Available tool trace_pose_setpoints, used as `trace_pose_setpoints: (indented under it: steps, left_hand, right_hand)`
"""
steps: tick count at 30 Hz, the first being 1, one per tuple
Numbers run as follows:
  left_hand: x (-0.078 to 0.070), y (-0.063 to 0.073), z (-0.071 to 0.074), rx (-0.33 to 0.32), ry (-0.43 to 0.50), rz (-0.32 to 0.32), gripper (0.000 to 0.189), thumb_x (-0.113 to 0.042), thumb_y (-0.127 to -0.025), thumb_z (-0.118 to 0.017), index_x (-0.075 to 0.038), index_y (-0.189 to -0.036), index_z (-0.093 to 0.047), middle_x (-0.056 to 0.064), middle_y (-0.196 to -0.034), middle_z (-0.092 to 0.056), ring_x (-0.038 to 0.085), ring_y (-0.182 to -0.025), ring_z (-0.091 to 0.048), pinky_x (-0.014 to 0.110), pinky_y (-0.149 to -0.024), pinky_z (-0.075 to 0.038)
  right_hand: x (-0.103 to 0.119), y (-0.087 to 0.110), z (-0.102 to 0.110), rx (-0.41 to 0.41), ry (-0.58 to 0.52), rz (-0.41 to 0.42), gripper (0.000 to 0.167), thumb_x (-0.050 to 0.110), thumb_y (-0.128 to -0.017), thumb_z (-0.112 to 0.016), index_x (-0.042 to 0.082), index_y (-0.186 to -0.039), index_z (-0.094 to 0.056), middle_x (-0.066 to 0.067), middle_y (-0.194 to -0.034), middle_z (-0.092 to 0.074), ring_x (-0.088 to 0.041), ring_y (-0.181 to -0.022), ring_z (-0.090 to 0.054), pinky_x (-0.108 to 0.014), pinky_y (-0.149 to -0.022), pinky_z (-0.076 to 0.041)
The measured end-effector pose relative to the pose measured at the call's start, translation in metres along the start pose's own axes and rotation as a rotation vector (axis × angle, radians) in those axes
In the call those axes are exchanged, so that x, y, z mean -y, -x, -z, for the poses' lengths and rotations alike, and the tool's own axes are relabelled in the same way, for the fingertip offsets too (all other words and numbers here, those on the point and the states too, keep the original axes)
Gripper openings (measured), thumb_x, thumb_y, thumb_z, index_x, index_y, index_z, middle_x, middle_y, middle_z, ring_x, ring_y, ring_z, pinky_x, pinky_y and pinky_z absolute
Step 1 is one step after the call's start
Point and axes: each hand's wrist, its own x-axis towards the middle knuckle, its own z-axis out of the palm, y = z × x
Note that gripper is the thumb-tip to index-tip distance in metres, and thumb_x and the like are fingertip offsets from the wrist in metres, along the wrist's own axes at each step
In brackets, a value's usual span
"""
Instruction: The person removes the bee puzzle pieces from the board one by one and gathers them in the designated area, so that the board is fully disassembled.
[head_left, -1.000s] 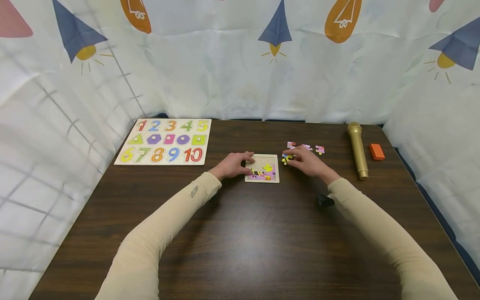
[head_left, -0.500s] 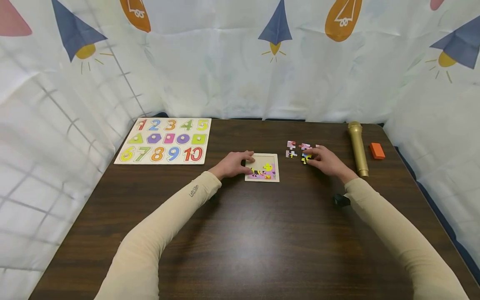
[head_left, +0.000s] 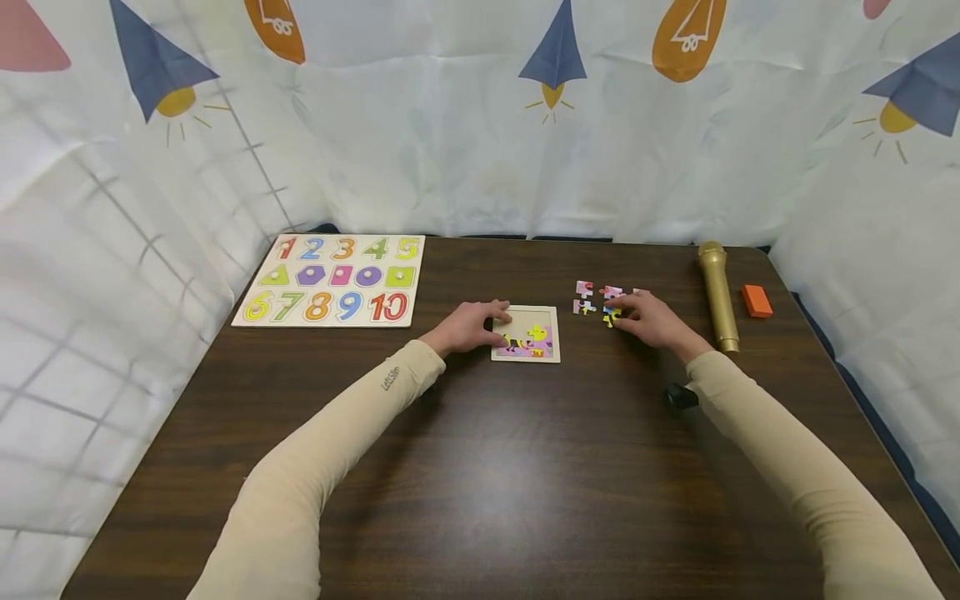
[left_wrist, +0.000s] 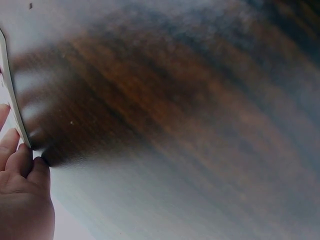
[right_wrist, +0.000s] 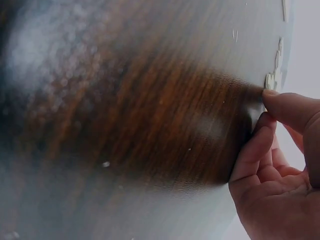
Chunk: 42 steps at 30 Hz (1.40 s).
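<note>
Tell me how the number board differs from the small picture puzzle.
The number board is larger than the picture puzzle. The number board shows full rows of numbers and shapes; the picture puzzle is only partly filled, with much of its upper part bare. The left hand touches the picture puzzle, while no hand touches the number board. Both lie on the table.

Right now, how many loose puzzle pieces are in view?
5: back left piece, front left piece, middle piece, touched piece at right hand, mostly hidden piece beyond it. More may be hidden.
</note>
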Motion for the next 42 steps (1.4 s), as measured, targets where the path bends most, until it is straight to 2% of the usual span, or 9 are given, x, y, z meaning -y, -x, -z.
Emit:
trace_pose_setpoints:
  steps: [5,11,18,32,42]
  left_hand:
    - [0.0003,-0.0003,-0.0001,-0.009,-0.004,-0.007,0.048,-0.022,-0.088,-0.074,-0.006,-0.131,-0.062,0.005,-0.153,-0.040,0.021,-0.144,-0.030,0.037,-0.116,-0.025]
    - [0.0013,-0.0011,-0.0001,-0.011,-0.002,-0.008,0.048,-0.022,-0.088,-0.075,-0.006,-0.131,-0.062,0.005,-0.153,-0.041,0.020,-0.144,-0.031,0.036,-0.116,-0.025]
    - [0.0025,-0.0013,-0.0006,-0.009,0.001,-0.007,0.048,-0.023,-0.088,-0.074,-0.006,-0.131,-0.062,0.005,-0.153,-0.041,0.021,-0.144,-0.031,0.037,-0.116,-0.025]
    - [0.0034,-0.0013,-0.0025,-0.014,-0.001,-0.013,0.048,-0.024,-0.088,-0.074,-0.006,-0.131,-0.062,0.005,-0.153,-0.040,0.021,-0.144,-0.031,0.037,-0.116,-0.026]
    - [0.0035,-0.0015,-0.0027,-0.009,0.016,0.000,0.048,-0.023,-0.089,-0.074,-0.007,-0.132,-0.062,0.003,-0.153,-0.040,0.020,-0.144,-0.030,0.037,-0.116,-0.025]
  right_hand:
    - [0.0004,0.0000,0.0000,-0.001,-0.017,-0.008,0.035,0.006,-0.098,-0.056,-0.003,-0.132,-0.057,-0.028,-0.127,-0.046,-0.045,-0.107,-0.057,-0.055,-0.089,-0.046]
    - [-0.0017,-0.0002,-0.0001,-0.002,-0.034,-0.041,0.034,0.010,-0.100,-0.055,-0.001,-0.133,-0.057,-0.027,-0.132,-0.046,-0.045,-0.112,-0.055,-0.056,-0.093,-0.044]
    - [-0.0010,-0.0019,-0.0016,-0.014,-0.025,-0.041,0.038,0.017,-0.097,-0.062,-0.001,-0.131,-0.059,-0.024,-0.126,-0.052,-0.042,-0.107,-0.057,-0.054,-0.091,-0.046]
    - [0.0034,-0.0005,-0.0003,-0.015,-0.023,-0.045,0.037,0.014,-0.097,-0.061,-0.002,-0.131,-0.058,-0.026,-0.129,-0.053,-0.042,-0.108,-0.057,-0.055,-0.092,-0.045]
    - [0.0028,0.0004,-0.0011,-0.015,-0.015,-0.053,0.038,0.015,-0.097,-0.061,-0.001,-0.131,-0.058,-0.025,-0.125,-0.049,-0.042,-0.107,-0.056,-0.055,-0.092,-0.045]
